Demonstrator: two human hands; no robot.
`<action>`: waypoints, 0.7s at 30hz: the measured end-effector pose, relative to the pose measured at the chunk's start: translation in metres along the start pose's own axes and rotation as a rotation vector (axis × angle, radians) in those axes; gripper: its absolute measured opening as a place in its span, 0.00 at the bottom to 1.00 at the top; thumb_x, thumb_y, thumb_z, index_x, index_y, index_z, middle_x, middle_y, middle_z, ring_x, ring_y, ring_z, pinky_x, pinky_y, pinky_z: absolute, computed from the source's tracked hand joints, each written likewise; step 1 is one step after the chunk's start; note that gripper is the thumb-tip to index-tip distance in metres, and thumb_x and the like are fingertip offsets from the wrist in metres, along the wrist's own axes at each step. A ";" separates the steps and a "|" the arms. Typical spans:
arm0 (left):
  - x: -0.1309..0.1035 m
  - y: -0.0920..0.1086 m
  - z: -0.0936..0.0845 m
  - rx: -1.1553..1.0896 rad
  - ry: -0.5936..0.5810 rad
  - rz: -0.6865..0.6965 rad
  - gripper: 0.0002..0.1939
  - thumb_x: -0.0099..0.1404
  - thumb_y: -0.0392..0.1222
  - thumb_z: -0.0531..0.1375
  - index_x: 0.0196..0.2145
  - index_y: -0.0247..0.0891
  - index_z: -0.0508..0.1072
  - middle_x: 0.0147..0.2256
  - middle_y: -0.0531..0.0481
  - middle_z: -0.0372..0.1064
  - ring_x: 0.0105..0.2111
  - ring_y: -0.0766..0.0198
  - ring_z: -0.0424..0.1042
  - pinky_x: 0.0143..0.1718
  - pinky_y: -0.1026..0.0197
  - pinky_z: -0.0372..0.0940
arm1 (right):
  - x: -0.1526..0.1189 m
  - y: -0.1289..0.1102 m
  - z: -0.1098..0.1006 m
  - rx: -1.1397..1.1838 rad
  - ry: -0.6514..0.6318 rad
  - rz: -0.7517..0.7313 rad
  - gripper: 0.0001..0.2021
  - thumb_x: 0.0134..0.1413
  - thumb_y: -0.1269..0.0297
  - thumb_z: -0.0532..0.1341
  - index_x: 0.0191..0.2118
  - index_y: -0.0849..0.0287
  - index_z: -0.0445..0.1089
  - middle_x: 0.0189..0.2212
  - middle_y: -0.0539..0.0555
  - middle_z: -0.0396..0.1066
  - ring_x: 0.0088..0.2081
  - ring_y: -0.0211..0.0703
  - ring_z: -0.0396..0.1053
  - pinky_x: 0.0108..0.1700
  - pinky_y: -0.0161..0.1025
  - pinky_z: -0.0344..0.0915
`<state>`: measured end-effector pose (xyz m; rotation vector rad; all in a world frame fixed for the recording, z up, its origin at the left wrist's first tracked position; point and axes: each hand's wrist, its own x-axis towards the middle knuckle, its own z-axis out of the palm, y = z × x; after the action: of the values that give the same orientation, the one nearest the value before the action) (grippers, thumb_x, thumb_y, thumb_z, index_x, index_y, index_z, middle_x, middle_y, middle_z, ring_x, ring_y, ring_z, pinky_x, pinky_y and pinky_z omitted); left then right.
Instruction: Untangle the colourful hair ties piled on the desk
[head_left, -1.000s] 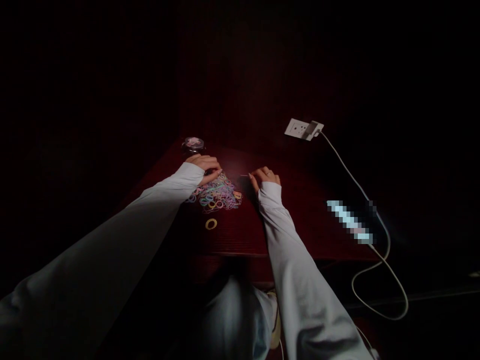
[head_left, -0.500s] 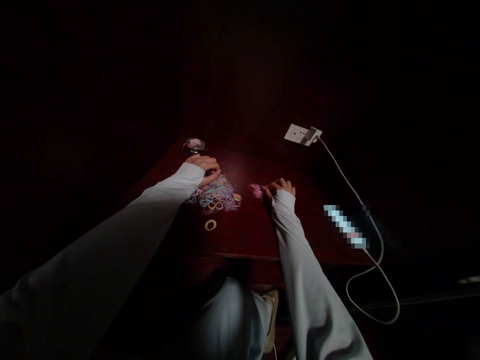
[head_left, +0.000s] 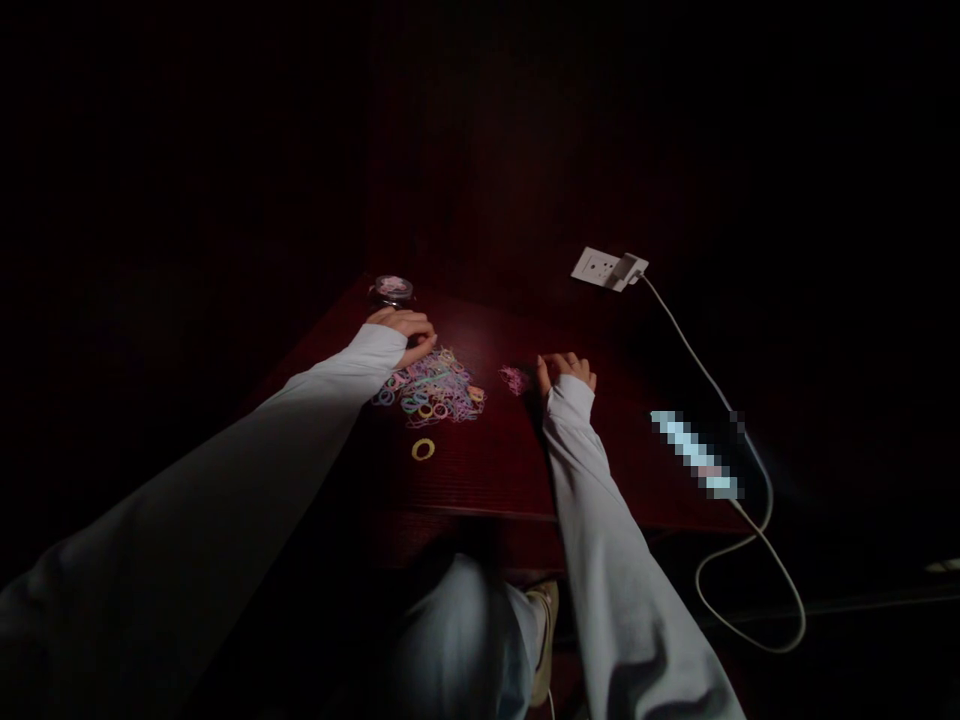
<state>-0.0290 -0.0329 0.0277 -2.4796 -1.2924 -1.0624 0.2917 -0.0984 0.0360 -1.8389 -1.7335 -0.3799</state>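
Note:
A tangled pile of pastel elastic bands lies on the dark red table. My left hand rests at the pile's upper left edge, its fingers curled; what is under the fingertips is hidden. To the right of the pile sits a small pink bunch of bands. Just right of that bunch is my right hand, thumb and fingers apart, holding nothing visible. A single yellow ring lies nearer the front edge.
Behind my left hand stands a round clear-lidded jar. A white socket with a plugged-in charger is on the wall. Its white cable loops down at the right to a pixelated device.
My right hand has shifted slightly right, off the pink bunch, and its thumb and fingers have spread apart. My left hand has moved a little to the left.

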 end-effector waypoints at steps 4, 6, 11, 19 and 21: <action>0.000 -0.001 -0.007 0.002 0.016 -0.082 0.16 0.73 0.47 0.57 0.30 0.42 0.78 0.34 0.50 0.79 0.37 0.60 0.76 0.44 0.57 0.62 | -0.003 -0.031 0.005 0.149 -0.042 -0.233 0.22 0.70 0.49 0.62 0.62 0.52 0.74 0.55 0.61 0.75 0.53 0.58 0.69 0.57 0.53 0.65; 0.000 -0.001 -0.010 0.001 0.049 -0.124 0.18 0.74 0.49 0.56 0.28 0.41 0.77 0.33 0.50 0.79 0.37 0.59 0.76 0.44 0.57 0.63 | -0.007 -0.050 0.006 0.225 -0.149 -0.432 0.31 0.63 0.43 0.68 0.66 0.51 0.71 0.57 0.60 0.74 0.55 0.60 0.69 0.58 0.54 0.66; 0.000 0.005 -0.017 -0.003 0.160 -0.254 0.23 0.76 0.48 0.54 0.26 0.41 0.77 0.33 0.48 0.81 0.35 0.58 0.76 0.44 0.56 0.65 | -0.020 -0.087 0.009 0.421 -0.306 -0.730 0.55 0.45 0.38 0.78 0.74 0.53 0.60 0.67 0.64 0.66 0.64 0.65 0.65 0.66 0.61 0.65; 0.005 0.014 -0.033 0.041 0.065 -0.504 0.22 0.77 0.48 0.53 0.33 0.42 0.83 0.45 0.46 0.85 0.49 0.52 0.80 0.48 0.55 0.67 | -0.027 -0.121 0.017 0.352 -0.331 -0.828 0.45 0.52 0.41 0.76 0.71 0.51 0.67 0.68 0.62 0.66 0.67 0.63 0.60 0.69 0.60 0.60; 0.007 0.016 -0.037 0.079 0.012 -0.560 0.21 0.77 0.50 0.53 0.37 0.43 0.85 0.45 0.46 0.84 0.49 0.52 0.80 0.46 0.56 0.68 | -0.025 -0.121 0.018 0.337 -0.325 -0.807 0.38 0.56 0.43 0.75 0.68 0.51 0.70 0.66 0.61 0.69 0.64 0.61 0.62 0.67 0.57 0.62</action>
<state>-0.0330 -0.0542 0.0622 -2.0918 -2.0479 -1.0898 0.1674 -0.1091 0.0334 -0.9384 -2.5440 -0.0728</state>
